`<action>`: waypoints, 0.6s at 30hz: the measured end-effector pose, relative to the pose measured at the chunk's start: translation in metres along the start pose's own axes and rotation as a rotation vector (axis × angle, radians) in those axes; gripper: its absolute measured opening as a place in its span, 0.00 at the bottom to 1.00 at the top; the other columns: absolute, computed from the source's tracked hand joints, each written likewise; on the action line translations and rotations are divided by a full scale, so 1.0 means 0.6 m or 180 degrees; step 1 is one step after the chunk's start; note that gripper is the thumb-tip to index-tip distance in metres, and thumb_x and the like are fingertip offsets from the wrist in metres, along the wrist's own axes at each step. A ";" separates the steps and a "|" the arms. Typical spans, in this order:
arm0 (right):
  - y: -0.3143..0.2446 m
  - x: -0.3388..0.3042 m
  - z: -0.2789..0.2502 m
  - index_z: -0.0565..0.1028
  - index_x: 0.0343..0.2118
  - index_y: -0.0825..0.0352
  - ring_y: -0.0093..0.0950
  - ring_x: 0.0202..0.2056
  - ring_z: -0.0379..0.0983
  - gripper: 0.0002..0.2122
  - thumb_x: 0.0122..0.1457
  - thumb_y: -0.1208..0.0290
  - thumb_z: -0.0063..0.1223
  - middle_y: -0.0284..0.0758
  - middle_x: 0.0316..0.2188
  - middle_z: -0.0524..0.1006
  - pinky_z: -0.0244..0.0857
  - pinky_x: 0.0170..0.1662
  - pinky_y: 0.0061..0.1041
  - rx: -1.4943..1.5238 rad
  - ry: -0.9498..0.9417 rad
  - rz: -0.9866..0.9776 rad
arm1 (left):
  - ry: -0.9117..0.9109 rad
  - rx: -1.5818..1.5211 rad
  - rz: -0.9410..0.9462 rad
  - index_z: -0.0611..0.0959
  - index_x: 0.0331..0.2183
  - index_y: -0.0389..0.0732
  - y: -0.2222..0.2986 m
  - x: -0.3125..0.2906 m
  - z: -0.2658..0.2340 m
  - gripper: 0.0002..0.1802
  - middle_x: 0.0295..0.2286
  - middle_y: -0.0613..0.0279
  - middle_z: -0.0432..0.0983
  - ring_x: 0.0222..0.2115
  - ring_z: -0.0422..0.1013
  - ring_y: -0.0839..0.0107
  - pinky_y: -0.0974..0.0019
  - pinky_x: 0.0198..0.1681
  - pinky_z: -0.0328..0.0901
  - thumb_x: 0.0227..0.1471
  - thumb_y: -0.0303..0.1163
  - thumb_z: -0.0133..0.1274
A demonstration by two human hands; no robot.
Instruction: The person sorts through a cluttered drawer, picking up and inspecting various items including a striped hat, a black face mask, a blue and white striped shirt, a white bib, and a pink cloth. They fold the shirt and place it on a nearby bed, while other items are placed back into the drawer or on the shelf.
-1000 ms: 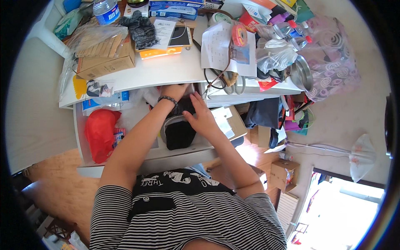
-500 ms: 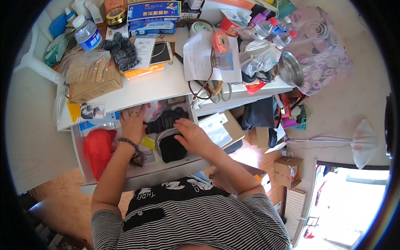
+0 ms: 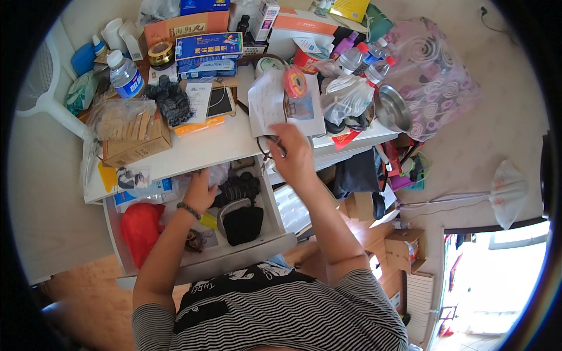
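Observation:
My left hand reaches into the open white drawer, its fingers stretched beside a clear plastic bag. Part of its fingertips is hard to make out under the desk edge. My right hand is raised over the desk's front edge, fingers apart and slightly bent. It is next to a dark cord loop and in front of a written paper sheet. In the drawer lie a red bag, a black pouch with grey trim, a dark knitted item and a yellow packet.
The white desktop carries a cardboard box, dark knitted gloves, a water bottle, blue boxes, a pink tape roll and a metal bowl. Right of the drawer sits a dark bag.
My right hand has left the black pouch and risen to the desk's front edge. My left hand has shifted slightly right in the drawer. The whole view has tilted somewhat.

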State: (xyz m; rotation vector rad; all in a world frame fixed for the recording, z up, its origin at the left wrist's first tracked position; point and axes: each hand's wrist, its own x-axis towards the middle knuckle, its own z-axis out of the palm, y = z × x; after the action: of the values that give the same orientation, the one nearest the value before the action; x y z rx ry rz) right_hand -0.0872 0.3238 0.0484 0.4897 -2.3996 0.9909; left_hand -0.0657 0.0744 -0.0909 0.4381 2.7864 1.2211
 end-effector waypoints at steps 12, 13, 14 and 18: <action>0.185 0.162 0.045 0.71 0.43 0.70 0.44 0.41 0.73 0.18 0.52 0.65 0.55 0.49 0.39 0.75 0.67 0.43 0.40 -0.1424 0.0433 0.0815 | -0.0464 -0.0369 0.0050 0.72 0.48 0.37 0.047 -0.134 -0.082 0.24 0.54 0.47 0.60 0.54 0.60 0.52 0.60 0.56 0.56 0.46 0.26 0.54; 0.177 0.167 0.047 0.73 0.40 0.70 0.44 0.37 0.74 0.15 0.53 0.65 0.52 0.48 0.35 0.76 0.68 0.41 0.40 -0.1481 0.0456 0.0906 | -0.0386 -0.0398 0.0024 0.73 0.47 0.37 0.044 -0.142 -0.084 0.23 0.53 0.47 0.61 0.53 0.61 0.52 0.60 0.55 0.57 0.46 0.26 0.54; 0.163 0.170 0.045 0.74 0.38 0.69 0.44 0.34 0.75 0.13 0.54 0.65 0.49 0.48 0.31 0.77 0.69 0.38 0.40 -0.1551 0.0463 0.1000 | -0.0315 -0.0443 -0.0008 0.73 0.46 0.37 0.042 -0.154 -0.086 0.23 0.52 0.47 0.63 0.52 0.62 0.52 0.60 0.55 0.58 0.45 0.26 0.54; 0.162 0.159 0.009 0.73 0.39 0.70 0.44 0.32 0.75 0.11 0.56 0.73 0.47 0.47 0.30 0.76 0.69 0.35 0.39 -0.1678 0.1047 0.0017 | 0.0020 -0.0316 0.0007 0.75 0.45 0.38 0.026 -0.171 -0.107 0.19 0.47 0.49 0.69 0.49 0.65 0.52 0.60 0.53 0.60 0.47 0.25 0.52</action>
State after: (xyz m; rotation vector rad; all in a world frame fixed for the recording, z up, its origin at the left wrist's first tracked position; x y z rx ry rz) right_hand -0.2146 0.3721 0.0454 0.1147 -2.2340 0.3692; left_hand 0.0251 0.0093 -0.0409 0.4304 2.7159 1.3563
